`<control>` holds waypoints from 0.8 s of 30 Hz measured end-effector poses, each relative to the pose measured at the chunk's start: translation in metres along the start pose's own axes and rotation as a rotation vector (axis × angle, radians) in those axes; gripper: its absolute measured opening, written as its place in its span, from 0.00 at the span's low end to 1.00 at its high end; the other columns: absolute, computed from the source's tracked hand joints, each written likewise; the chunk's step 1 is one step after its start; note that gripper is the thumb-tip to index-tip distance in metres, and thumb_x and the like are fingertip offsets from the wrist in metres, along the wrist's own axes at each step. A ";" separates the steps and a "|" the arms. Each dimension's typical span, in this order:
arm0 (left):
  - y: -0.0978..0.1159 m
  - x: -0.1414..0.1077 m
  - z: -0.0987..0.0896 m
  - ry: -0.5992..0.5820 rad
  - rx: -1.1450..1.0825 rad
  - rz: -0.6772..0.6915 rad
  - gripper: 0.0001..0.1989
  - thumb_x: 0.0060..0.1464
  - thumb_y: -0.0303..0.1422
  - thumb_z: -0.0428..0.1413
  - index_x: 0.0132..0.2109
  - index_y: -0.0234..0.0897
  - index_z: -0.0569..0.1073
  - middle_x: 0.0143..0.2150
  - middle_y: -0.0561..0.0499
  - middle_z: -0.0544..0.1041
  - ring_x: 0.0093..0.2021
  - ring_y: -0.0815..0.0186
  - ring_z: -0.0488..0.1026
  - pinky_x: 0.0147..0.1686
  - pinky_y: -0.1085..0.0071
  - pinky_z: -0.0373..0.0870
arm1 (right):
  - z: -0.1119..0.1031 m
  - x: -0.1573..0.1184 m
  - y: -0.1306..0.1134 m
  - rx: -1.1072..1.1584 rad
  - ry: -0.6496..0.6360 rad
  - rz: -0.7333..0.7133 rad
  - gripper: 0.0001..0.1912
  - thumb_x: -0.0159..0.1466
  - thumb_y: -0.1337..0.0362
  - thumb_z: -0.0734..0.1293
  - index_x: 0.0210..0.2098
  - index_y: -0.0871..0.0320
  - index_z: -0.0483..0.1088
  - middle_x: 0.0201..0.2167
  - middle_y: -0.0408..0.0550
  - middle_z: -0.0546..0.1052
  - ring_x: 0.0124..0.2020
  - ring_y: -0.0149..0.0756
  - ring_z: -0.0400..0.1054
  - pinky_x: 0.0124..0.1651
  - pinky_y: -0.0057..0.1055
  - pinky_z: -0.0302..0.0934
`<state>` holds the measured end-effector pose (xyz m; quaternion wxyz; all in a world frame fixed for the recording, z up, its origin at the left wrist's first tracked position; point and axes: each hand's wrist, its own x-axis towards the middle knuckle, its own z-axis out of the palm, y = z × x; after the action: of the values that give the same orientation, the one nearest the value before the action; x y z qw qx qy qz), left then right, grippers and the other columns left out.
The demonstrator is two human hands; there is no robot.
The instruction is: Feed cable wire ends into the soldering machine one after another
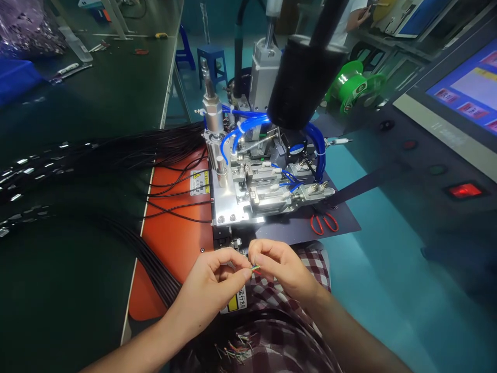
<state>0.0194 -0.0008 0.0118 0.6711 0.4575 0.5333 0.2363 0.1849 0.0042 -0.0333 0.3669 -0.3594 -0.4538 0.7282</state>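
Between my fingertips, just in front of the metal machine [260, 191], are small coloured wires [255, 269], green-yellow and red. My left hand [217, 277] pinches them from the left, thumb against forefinger. From the right, my right hand [281, 264] is closed with its fingertips at the same wires, nearly touching the left fingertips. Below my hands, a bundle of black cables with stripped coloured ends [236, 349] lies on the checkered cloth over my lap.
Black cables [155, 264] run over the dark table [58, 290] and orange base [174, 233]. Red-handled scissors [324, 224] lie right of the machine. A black cylinder [301, 83] hangs above. A screen [469, 88] stands at right, a green spool [351, 85] behind. A person's arm [355, 20] shows at the back.
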 end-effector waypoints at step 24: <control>0.022 -0.030 -0.020 0.205 0.207 0.331 0.02 0.51 0.28 0.57 0.32 0.40 0.74 0.27 0.54 0.72 0.26 0.70 0.68 0.24 0.78 0.64 | 0.034 -0.020 -0.004 -0.385 0.126 0.031 0.07 0.55 0.64 0.70 0.33 0.57 0.70 0.26 0.41 0.71 0.24 0.30 0.61 0.28 0.27 0.57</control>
<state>-0.0048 -0.0078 0.0456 0.5148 0.5788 0.5380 0.3325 0.1655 -0.0251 -0.0149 0.3077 -0.4747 -0.5552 0.6097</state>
